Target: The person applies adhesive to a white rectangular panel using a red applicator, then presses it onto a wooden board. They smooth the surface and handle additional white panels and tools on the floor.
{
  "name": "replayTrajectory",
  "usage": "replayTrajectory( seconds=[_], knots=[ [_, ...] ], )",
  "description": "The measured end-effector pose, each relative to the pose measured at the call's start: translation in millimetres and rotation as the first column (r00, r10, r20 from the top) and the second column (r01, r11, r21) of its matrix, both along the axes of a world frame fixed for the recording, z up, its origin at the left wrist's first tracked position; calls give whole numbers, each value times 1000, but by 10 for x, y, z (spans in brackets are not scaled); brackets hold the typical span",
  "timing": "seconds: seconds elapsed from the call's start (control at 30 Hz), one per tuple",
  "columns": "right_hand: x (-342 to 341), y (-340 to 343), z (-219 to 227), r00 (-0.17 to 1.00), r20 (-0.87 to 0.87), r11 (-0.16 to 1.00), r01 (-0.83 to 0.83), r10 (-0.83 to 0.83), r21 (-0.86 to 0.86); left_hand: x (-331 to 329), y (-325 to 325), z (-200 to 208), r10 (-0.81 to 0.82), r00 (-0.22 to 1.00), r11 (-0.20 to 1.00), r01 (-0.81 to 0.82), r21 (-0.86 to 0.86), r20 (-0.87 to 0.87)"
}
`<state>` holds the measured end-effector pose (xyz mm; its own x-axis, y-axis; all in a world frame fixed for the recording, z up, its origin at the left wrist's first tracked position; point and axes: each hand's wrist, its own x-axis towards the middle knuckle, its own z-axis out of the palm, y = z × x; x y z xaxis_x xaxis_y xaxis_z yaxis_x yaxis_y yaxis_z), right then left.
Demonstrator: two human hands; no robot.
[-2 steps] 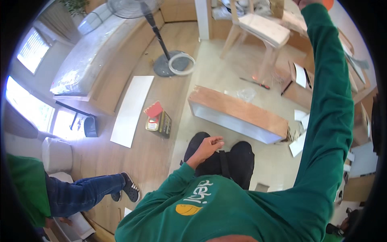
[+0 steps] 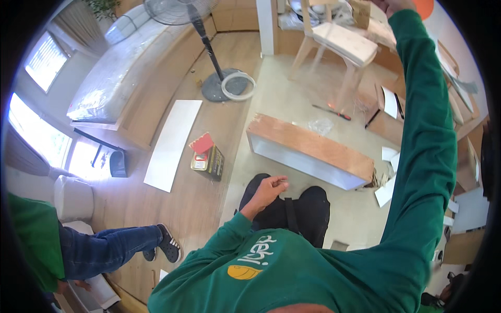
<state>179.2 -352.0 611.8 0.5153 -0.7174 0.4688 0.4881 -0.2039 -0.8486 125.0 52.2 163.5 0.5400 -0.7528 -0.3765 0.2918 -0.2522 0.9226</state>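
My left hand (image 2: pixel 269 192) is in front of my belly, above my dark-trousered knees. Its fingers are curled together in a pinch, and whatever may be between them is too small to make out. My right arm in a green sleeve stretches far up and forward. At the top edge, my right hand (image 2: pixel 392 5) is partly cut off, so its grip does not show. An orange round thing (image 2: pixel 424 7) is close beside it. Beyond my knees, an open box-like wooden panel piece (image 2: pixel 313 146) with a pale inside lies on the floor.
Left of me are an open metal can (image 2: pixel 207 163), a long white board (image 2: pixel 173 145) and a standing fan (image 2: pixel 214 83). Ahead stands a wooden chair (image 2: pixel 342 44), with a screwdriver-like tool (image 2: pixel 334 111) before it. A co-worker's legs (image 2: pixel 112 248) are at lower left.
The whole view has shifted slightly, so most things sit a little lower. Slightly more of my right hand shows at the top edge. My left hand keeps its pose.
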Motion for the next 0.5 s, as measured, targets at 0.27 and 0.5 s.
replayTrajectory(
  seconds=[0.27, 0.5],
  knots=[
    [394, 378, 365, 998, 63, 985, 36, -25, -171, 1213, -326, 1825, 534, 420, 845, -259, -467, 734],
    [239, 561, 398, 997, -76, 961, -48, 28, -274, 1451, -622, 2968, 293, 492, 902, 140, -407, 820]
  ],
)
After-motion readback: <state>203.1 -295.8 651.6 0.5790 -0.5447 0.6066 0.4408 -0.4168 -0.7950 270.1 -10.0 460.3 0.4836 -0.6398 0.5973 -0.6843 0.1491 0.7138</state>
